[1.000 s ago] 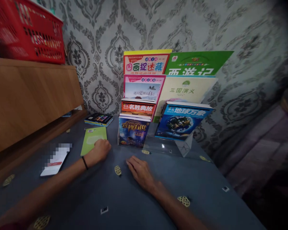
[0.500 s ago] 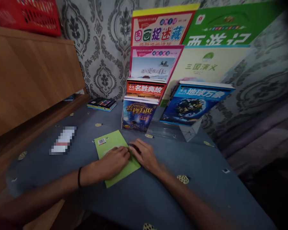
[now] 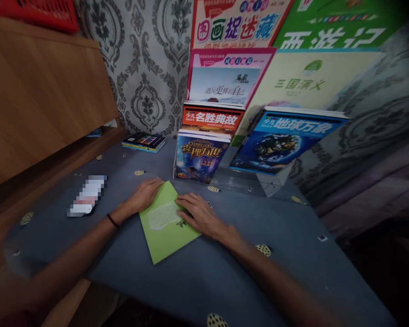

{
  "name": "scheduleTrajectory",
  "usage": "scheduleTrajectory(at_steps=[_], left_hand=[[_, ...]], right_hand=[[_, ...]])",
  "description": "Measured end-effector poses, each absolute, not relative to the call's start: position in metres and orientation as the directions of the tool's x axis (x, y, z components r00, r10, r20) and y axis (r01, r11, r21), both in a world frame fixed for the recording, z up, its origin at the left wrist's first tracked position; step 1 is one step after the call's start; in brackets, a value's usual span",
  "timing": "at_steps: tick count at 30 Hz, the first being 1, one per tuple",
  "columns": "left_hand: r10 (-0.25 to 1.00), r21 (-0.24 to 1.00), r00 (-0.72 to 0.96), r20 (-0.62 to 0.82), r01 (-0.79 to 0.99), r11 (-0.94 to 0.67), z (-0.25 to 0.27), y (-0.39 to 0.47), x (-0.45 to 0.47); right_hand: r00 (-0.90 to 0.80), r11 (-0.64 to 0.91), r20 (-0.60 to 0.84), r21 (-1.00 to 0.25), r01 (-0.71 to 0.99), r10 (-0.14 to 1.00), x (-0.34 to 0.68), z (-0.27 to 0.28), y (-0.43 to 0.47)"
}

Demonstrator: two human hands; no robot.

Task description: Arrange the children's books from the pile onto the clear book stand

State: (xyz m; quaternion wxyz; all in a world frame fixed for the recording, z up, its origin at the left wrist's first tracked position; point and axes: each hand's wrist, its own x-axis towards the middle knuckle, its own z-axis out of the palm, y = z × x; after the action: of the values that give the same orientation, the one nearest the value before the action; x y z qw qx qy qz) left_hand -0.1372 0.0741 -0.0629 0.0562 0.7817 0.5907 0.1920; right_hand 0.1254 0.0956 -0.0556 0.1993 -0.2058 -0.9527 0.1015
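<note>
A light green book [image 3: 167, 243] lies flat on the dark blue-grey tablecloth [image 3: 238, 281], showing a pale text panel and small black lettering. My left hand [image 3: 145, 195] rests over its upper left corner with the fingers stretched out, a dark band round the wrist. On the book's right edge lies my right hand [image 3: 199, 213], its fingers extended and slightly apart on the cover. Neither hand grips the book. Just beyond stands a clear display rack [image 3: 272, 184] that holds a blue-purple book [image 3: 201, 156] and a blue book with a globe [image 3: 276, 143].
Higher tiers of the rack hold more books, including a pink-edged one [image 3: 225, 77] and a green one [image 3: 337, 38]. A phone [image 3: 87, 195] lies at the left. Behind it sit a few stacked books [image 3: 145, 142], beside a wooden cabinet [image 3: 47, 95] carrying a red basket [image 3: 34, 11].
My left hand has slid from the middle of the green book to its upper left corner, uncovering the text panel. My right hand has stayed near the right edge. The view has shifted slightly.
</note>
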Motion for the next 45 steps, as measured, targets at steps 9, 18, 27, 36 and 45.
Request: scheduleTrajectory(at_steps=[9, 18, 27, 36, 45], left_hand=[[0.935, 0.431, 0.18, 0.306, 0.85, -0.304, -0.068, 0.077, -0.14], [0.972, 0.847, -0.069, 0.223, 0.508, -0.158, -0.063, 0.087, -0.161], [0.975, 0.882, -0.052, 0.217, 0.439, -0.172, -0.061, 0.085, -0.16], [0.957, 0.753, 0.053, 0.286, 0.605, -0.259, -0.062, 0.08, -0.154], [0.934, 0.581, 0.141, 0.329, 0.749, -0.317, -0.064, 0.079, -0.15]], right_hand=[[-0.842, 0.845, 0.187, -0.304, 0.441, 0.506, 0.054, -0.06, 0.129], [-0.876, 0.873, 0.143, -0.248, 0.419, 0.461, 0.006, -0.051, 0.072], [-0.897, 0.902, 0.197, -0.267, 0.34, 0.396, 0.019, -0.054, 0.031], [-0.865, 0.861, 0.136, -0.254, 0.441, 0.483, 0.056, -0.053, 0.057], [-0.785, 0.774, 0.093, -0.272, 0.572, 0.613, 0.053, -0.056, 0.101]])
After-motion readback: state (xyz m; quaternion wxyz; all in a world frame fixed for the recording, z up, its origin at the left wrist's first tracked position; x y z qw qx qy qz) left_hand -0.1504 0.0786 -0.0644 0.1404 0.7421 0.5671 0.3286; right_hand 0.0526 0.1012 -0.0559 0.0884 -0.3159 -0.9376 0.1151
